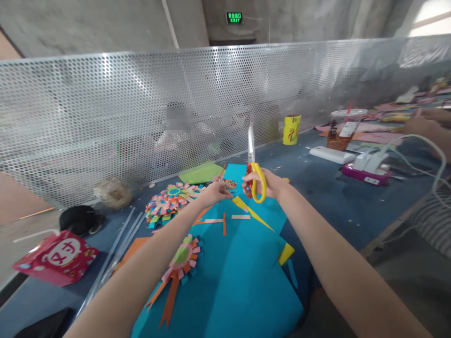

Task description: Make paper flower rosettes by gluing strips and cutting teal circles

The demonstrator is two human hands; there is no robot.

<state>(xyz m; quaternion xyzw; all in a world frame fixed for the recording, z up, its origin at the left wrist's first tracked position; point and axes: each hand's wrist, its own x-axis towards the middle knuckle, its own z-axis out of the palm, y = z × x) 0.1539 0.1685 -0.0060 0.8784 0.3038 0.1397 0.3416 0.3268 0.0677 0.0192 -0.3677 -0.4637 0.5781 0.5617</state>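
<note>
My right hand (pixel 266 182) is closed around a pair of scissors (pixel 259 183) with a yellow and red handle; their blades point upward. My left hand (pixel 217 192) is above the blue paper, fingers bent together beside a heap of small multicoloured paper bits (pixel 229 183); what they pinch, if anything, is too small to make out. Under both hands spread large blue paper sheets (pixel 225 281). On them lie a paper rosette (pixel 183 257) with orange tails, a yellow paper strip (pixel 259 217) and short orange and pink strips. More layered fringed paper flowers (pixel 172 199) lie left of my left hand.
A perforated metal screen (pixel 105 112) borders the table's far side. At the right stand a yellow cup (pixel 291 129), a drink cup (pixel 343 131) and a purple power strip (pixel 366 173) with white cables. A red package (pixel 58 258) and clear sticks (pixel 112 253) lie left. A co-worker's hand (pixel 426 123) shows far right.
</note>
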